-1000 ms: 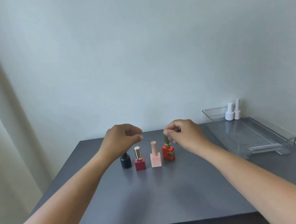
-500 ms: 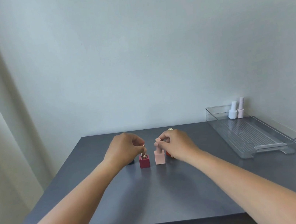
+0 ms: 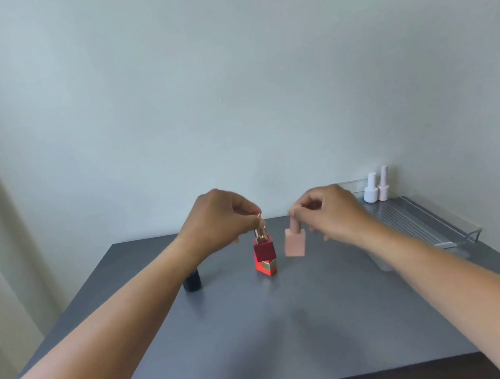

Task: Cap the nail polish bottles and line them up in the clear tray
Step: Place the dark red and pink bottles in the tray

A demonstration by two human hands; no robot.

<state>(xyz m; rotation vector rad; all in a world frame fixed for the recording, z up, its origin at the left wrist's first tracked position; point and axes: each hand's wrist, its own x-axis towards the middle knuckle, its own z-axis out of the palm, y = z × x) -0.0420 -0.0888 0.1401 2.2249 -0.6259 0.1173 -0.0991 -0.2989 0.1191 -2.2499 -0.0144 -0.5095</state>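
My left hand (image 3: 219, 218) pinches the gold cap of a dark red square bottle (image 3: 263, 247) and holds it above the table. My right hand (image 3: 332, 210) grips the cap of a pale pink square bottle (image 3: 295, 241), also lifted and blurred by motion. Behind and below the dark red bottle, a bright red bottle with a gold band (image 3: 266, 267) stands on the grey table (image 3: 265, 334). A black round bottle (image 3: 191, 281) stands partly hidden behind my left forearm. The clear tray (image 3: 417, 221) lies at the right, with two capped white bottles (image 3: 376, 186) at its far end.
A pale wall rises directly behind the table. A light curtain hangs at the left. The tray's near end, with a small handle lip (image 3: 459, 239), sits close to the table's right edge.
Both hands have risen, lifting the dark red and pale pink bottles off the table. The right hand has shifted right with the pink bottle. The bright red bottle now shows.
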